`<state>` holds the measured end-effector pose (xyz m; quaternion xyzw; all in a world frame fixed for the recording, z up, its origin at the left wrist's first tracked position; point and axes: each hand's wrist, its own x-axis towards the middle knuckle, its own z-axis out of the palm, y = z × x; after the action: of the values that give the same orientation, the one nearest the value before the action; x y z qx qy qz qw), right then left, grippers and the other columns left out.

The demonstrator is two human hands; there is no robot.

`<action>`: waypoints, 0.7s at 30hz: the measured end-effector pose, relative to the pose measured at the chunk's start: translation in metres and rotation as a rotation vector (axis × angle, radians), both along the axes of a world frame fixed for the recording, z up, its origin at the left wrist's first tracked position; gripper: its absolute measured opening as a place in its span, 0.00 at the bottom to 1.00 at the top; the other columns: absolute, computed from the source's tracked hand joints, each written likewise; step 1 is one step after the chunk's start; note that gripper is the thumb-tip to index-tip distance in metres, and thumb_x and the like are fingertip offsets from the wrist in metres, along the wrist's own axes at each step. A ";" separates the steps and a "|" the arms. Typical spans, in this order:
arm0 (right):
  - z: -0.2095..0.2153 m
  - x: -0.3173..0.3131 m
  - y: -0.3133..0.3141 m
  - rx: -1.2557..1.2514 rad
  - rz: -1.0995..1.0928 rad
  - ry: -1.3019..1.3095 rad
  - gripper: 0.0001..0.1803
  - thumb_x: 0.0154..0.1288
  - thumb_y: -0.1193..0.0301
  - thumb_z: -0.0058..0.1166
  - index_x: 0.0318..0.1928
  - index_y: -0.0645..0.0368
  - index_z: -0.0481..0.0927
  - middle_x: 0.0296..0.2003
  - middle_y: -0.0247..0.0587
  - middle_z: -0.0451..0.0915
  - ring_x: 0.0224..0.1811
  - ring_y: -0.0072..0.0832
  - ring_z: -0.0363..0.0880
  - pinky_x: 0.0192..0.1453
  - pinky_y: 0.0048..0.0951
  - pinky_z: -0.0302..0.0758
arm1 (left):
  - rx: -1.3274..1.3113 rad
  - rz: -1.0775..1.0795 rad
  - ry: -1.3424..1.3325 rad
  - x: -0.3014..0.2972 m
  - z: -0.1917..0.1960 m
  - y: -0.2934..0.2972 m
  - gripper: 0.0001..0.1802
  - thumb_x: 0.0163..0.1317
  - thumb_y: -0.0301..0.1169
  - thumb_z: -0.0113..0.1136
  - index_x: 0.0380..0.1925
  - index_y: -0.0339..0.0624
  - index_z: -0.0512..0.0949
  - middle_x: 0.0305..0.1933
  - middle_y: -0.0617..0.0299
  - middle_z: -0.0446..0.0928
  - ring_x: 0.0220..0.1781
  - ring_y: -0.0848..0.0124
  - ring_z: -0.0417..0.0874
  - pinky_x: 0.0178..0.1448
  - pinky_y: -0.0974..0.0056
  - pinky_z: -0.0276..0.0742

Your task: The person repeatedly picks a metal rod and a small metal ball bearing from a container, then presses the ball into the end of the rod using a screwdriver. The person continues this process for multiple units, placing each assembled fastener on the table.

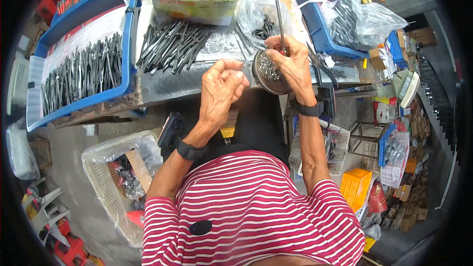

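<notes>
Right hand (294, 63): closed narrowly around dark strip (280, 17), over round dish (272, 87).
Left hand (221, 84): curled in narrow pinch, just left of dish; cannot tell if holding anything.
Small metal pieces (267, 67): inside dish, beside right hand.
Strip handling: hold steady, pinch pieces singly, avoid tipping dish.

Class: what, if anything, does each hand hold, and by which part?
The right hand holds a dark rod by its nearer end. Whether the left hand holds anything cannot be told.
</notes>
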<state>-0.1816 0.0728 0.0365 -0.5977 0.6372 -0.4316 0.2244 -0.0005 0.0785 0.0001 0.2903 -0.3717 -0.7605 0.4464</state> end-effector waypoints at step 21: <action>-0.007 0.032 0.064 0.070 0.011 -0.742 0.08 0.54 0.79 0.59 0.36 0.67 0.78 0.25 0.36 0.76 0.20 0.18 0.70 0.24 0.17 0.67 | 0.028 -0.024 0.045 -0.010 0.005 0.020 0.16 0.56 0.24 0.59 0.45 0.35 0.69 0.27 0.63 0.76 0.21 0.85 0.68 0.21 0.82 0.59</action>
<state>-0.1500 0.1368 0.0298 -0.3962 0.5237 -0.5955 0.4628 -0.0102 0.0982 0.0048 0.2749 -0.3544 -0.7773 0.4412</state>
